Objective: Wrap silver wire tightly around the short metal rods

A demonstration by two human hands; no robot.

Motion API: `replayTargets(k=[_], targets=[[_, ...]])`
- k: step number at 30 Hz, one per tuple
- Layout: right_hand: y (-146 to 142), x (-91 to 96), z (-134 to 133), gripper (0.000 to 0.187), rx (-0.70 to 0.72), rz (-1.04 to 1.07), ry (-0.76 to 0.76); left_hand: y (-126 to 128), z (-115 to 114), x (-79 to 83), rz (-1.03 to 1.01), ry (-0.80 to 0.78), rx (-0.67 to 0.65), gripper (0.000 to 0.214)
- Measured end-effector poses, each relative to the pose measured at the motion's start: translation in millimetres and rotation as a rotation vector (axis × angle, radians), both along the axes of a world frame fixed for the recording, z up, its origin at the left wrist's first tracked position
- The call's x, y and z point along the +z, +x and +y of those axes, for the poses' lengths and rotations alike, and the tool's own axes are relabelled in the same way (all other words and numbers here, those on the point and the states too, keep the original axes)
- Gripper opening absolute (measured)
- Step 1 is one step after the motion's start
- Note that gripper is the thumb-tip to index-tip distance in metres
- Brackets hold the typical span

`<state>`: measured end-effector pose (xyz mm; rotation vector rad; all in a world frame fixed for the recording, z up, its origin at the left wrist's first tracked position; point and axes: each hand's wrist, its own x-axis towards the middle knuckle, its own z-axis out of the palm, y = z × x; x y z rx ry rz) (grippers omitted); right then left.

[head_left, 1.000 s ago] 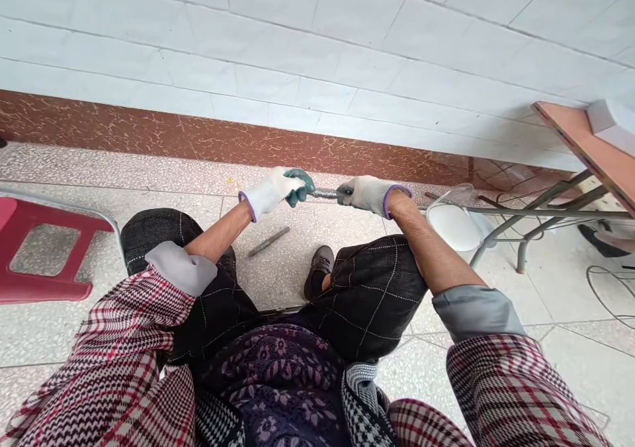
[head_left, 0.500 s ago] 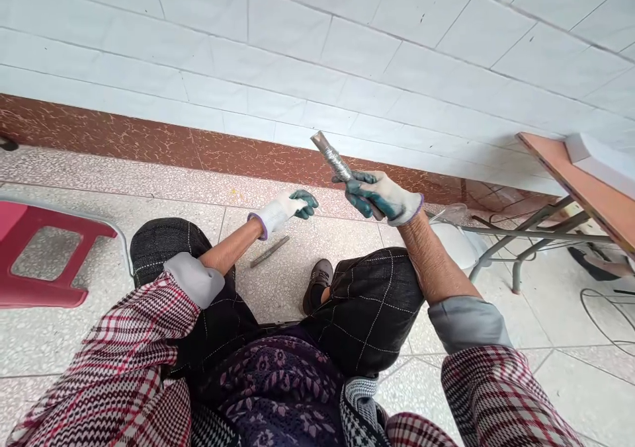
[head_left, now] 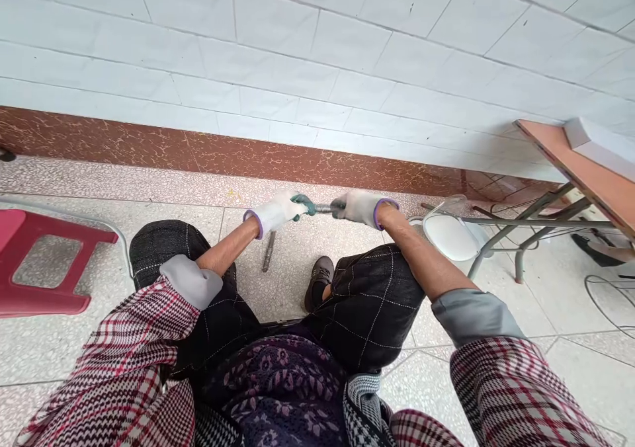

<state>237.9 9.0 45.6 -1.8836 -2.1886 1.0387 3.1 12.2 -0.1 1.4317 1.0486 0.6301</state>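
I sit with my knees apart above a tiled floor. My left hand (head_left: 278,211) and my right hand (head_left: 361,207), both in white gloves with green palms, are closed on the two ends of a short grey threaded metal rod (head_left: 322,207) held level between them in front of my knees. A second grey metal rod (head_left: 268,251) lies on the floor just below my left wrist. My dark shoe (head_left: 318,282) rests on the floor between my legs.
A white bucket (head_left: 449,237) stands on the floor right of my right hand. A wooden table (head_left: 585,176) with a metal frame is at the right. A red plastic stool (head_left: 34,262) sits at the left. A tiled wall with a brown skirting runs ahead.
My right hand had lifted the rod upright alone; it has come back down level and my left hand has closed on its other end. The rod on the floor now lies more upright in view.
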Motion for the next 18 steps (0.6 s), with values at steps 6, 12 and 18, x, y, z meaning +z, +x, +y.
replayTargets(k=[6,12,18], targets=[[-3.2,11.5,21.4,0.018,-0.230,0.035,0.164,5.4,-19.1,-20.6,-0.072,-0.024,-0.046,0.014],[-4.4,25.1,8.8,0.045,-0.294,0.662,0.122,1.7,-11.1,-30.9,-0.089,-0.046,-0.038,0.013],[13.1,32.3,-16.7,0.056,0.032,0.725,-0.189,2.9,19.9,-35.6,-0.103,-0.005,0.072,0.017]])
